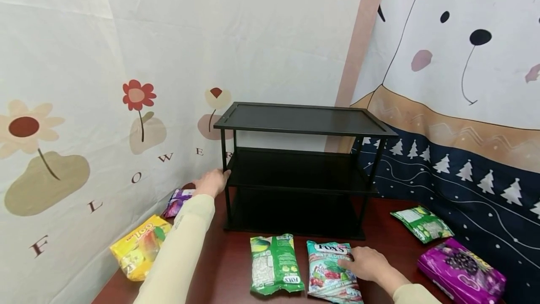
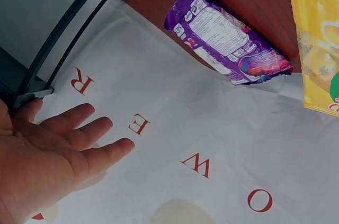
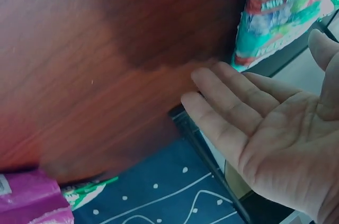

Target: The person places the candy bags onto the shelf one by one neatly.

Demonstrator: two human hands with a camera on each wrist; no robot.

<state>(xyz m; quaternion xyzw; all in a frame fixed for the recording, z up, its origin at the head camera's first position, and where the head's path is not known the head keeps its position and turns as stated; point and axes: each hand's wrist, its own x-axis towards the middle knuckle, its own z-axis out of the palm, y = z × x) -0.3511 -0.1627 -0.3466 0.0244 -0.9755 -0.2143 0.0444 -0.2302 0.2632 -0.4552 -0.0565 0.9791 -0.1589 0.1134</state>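
Note:
My left hand (image 1: pixel 211 183) reaches to the left side of a black three-tier shelf rack (image 1: pixel 295 168), its fingertips at the post near the middle shelf. In the left wrist view its fingers (image 2: pixel 103 152) extend loosely, one fingertip right at the rack's corner. My right hand (image 1: pixel 369 265) lies at the right edge of a teal Fox's mint candy bag (image 1: pixel 333 273), thumb over the bag's front. The right wrist view shows that hand's fingers (image 3: pixel 228 97) straight, beside the bag. A green Fox's candy bag (image 1: pixel 276 264) lies left of the teal one.
At left lie a yellow candy bag (image 1: pixel 143 245) and a purple packet (image 1: pixel 177 201). At right, another green bag (image 1: pixel 423 223) and a purple grape-print bag (image 1: pixel 461 271) lie on the dark red table (image 1: pixel 229 266). Printed cloth hangs behind the rack.

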